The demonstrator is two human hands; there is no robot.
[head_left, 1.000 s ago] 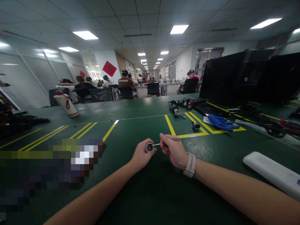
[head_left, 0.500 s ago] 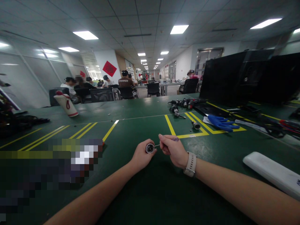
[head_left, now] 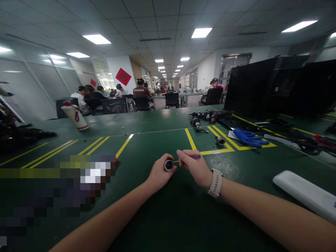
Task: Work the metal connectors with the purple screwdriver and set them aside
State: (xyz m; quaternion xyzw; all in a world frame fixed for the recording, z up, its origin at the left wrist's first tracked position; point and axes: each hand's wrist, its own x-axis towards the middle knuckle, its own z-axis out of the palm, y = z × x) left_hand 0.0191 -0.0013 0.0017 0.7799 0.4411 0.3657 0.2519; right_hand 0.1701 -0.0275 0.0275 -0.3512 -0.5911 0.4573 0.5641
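Observation:
My left hand (head_left: 160, 170) is wrapped round a short metal cylinder (head_left: 168, 165), its dark, hollow end facing me. In my right hand (head_left: 193, 164) is a thin screwdriver (head_left: 196, 156) with a purplish handle, pinched between thumb and fingers. Its slim shaft points left at the cylinder's rim; whether the tip touches is too small to tell. Beyond my right hand, a similar metal cylinder (head_left: 219, 140) lies on its side inside the yellow tape marks.
On the green table (head_left: 147, 224) lie a blue glove (head_left: 249, 137), dark cabled connectors (head_left: 196, 123) and a white case (head_left: 301, 190). Black monitors (head_left: 252, 87) stand at the right. A cream cup (head_left: 75, 118) stands at the far left. People sit in the background.
The screwdriver's shaft has drawn back from over the cylinder's opening to its right rim. Both hands otherwise keep nearly the same place and hold.

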